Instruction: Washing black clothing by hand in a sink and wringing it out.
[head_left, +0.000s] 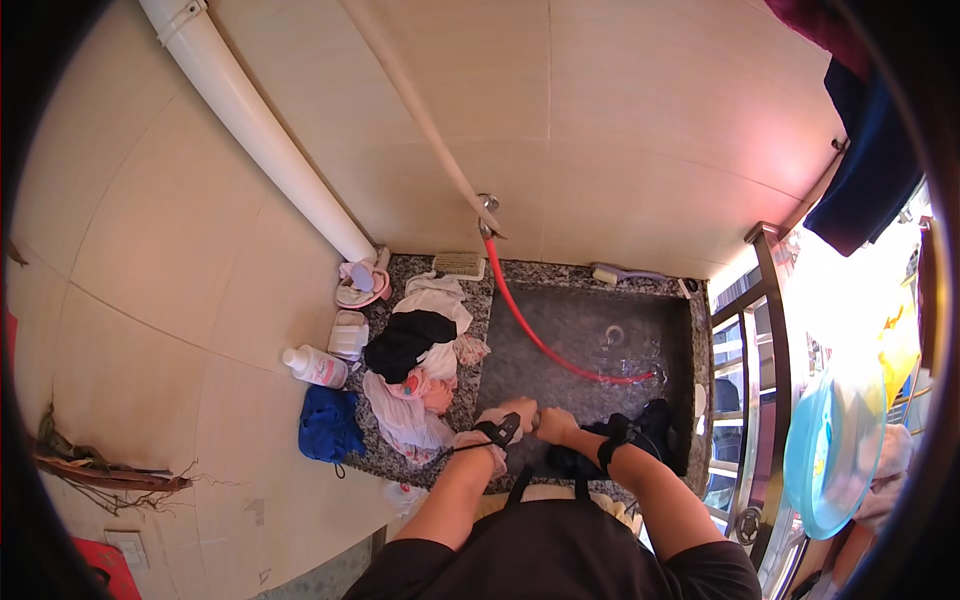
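Observation:
My left hand (523, 412) and my right hand (556, 426) are closed side by side above the near part of a dark stone sink (555, 330). A pale pink cloth (491, 463) is bunched between them, and part of it lies over my left wrist; most of its gripped part is hidden by my fingers. Black straps circle both wrists. Dark wet clothing (649, 431) lies in the sink's near right corner, beyond my right wrist. From the tap (487, 202), a red hose (525, 322) curves down into the shallow water.
On the granite counter (480, 382) left of the sink are a white garment (427, 292), a black garment (409, 341), a blue cloth (330, 424) and a white bottle (319, 366). A scrub brush (626, 274) rests on the back ledge. Metal railing (772, 375) and a blue basin (832, 457) stand at right.

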